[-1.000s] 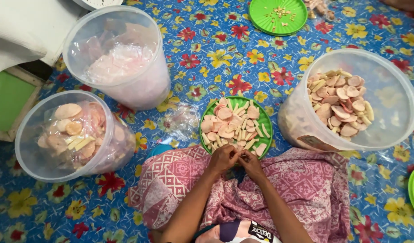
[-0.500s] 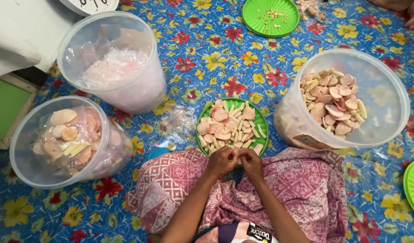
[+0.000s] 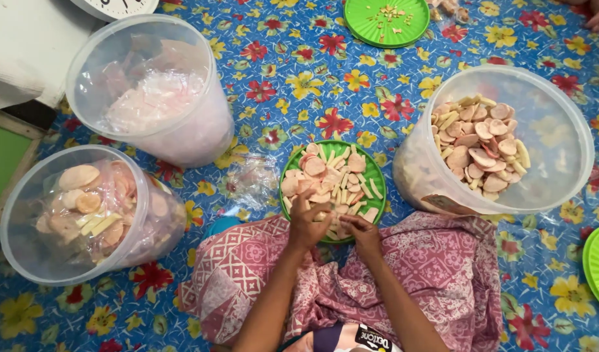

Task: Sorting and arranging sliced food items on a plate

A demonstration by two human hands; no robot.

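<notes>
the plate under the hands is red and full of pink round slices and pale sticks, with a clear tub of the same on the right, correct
Not quite: the plate is green, not red, as the head view shows. The rest holds: it carries pink round slices and pale sticks, both hands, left hand and right hand, are at its near edge, and a clear tub of the same stands on the right.

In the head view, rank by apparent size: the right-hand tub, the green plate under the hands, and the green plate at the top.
1. Right-hand tub, clearly largest.
2. Green plate under the hands.
3. Top green plate; it looks about alike, partly cropped and farther away, so unsure.
</notes>
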